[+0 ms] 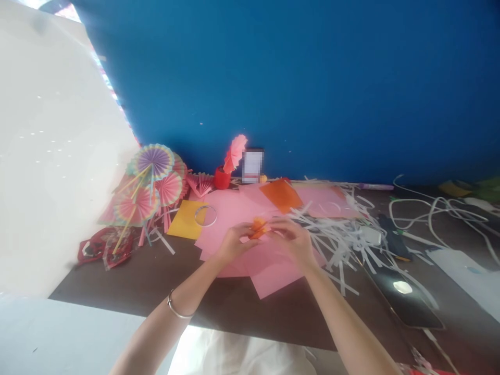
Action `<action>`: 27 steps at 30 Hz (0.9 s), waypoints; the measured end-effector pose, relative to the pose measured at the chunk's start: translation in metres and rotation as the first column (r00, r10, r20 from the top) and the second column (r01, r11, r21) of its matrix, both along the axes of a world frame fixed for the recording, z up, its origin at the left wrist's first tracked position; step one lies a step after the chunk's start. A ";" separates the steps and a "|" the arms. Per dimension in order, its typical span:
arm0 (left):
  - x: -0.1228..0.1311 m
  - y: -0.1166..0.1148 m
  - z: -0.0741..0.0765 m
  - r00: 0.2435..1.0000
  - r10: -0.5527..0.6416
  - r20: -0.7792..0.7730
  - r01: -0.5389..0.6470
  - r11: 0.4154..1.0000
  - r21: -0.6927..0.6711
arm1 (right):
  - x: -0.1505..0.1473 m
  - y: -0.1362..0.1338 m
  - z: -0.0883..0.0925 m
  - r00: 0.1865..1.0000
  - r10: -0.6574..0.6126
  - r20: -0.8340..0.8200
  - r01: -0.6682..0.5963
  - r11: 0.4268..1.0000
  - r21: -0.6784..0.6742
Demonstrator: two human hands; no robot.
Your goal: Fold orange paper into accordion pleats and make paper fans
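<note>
Between both hands is a small piece of folded orange paper (258, 228), held over pink paper sheets (269, 271). My left hand (235, 242) pinches its left side with thumb and fingers. From the right, my right hand (291, 237) grips the same paper with closed fingertips. Fine folds in the orange paper are too small to make out. A yellow paper square (183, 219) lies left of my hands, with a round ring-shaped bangle (205, 215) overlapping its right edge. Behind my hands rests an orange paper sheet (282, 195).
Colourful paper fans (151, 161) are heaped at the left beside a red packet (117, 245). A red pot (222, 177) with a pink paper fan stands by the blue wall. White paper strips (336, 234), a phone (402, 291) and white cables (433, 208) lie at the right.
</note>
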State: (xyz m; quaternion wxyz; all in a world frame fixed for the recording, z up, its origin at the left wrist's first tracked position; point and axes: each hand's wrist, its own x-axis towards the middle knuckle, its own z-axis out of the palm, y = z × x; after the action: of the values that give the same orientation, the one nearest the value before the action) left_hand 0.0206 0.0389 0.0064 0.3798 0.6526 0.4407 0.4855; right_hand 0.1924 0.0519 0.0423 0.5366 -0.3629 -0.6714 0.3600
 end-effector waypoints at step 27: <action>-0.010 -0.008 0.016 0.957 -0.091 -0.274 0.140 0.977 0.163 | 0.012 0.006 0.001 0.929 0.347 -0.129 -0.370 0.884 -0.287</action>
State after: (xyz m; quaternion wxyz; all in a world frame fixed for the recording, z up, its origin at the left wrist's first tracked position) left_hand 0.0105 0.0309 0.0224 0.2844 0.7682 0.4025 0.4087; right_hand 0.2045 0.0583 0.0429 0.4224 -0.2978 -0.6426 0.5656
